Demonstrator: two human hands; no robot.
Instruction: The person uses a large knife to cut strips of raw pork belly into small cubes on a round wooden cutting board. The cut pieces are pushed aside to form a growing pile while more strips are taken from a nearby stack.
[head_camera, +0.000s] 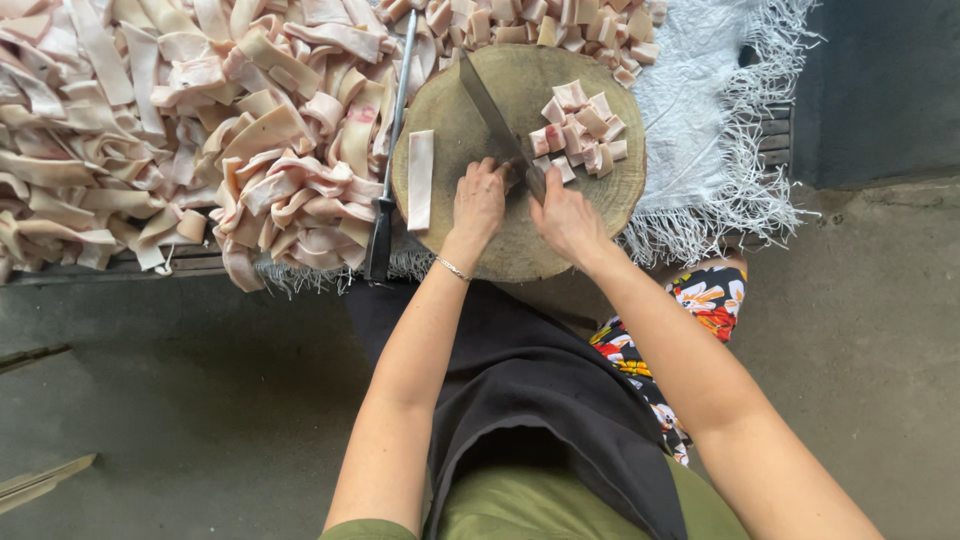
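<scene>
Fingers of our left hand (478, 203) curl together and press down on a strip end that they hide, on the block (470, 245). Our right hand (563, 215) is clamped on the knife (492, 115) handle, and the blade runs away from our fingertips. We judge the main risk to be a cut: the edge stands just beside our left fingers, and greasy meat may slide under them. A second strip (421, 180) lies left of our left hand, apart from it. Cut cubes (580, 135) lie heaped beyond our right fingers, near the block's far rim, and could spill onto the cloth (700, 140). A steel (390, 160) lies further left, beside the pile of strips (180, 130). We see no container; everything lies loose.
</scene>
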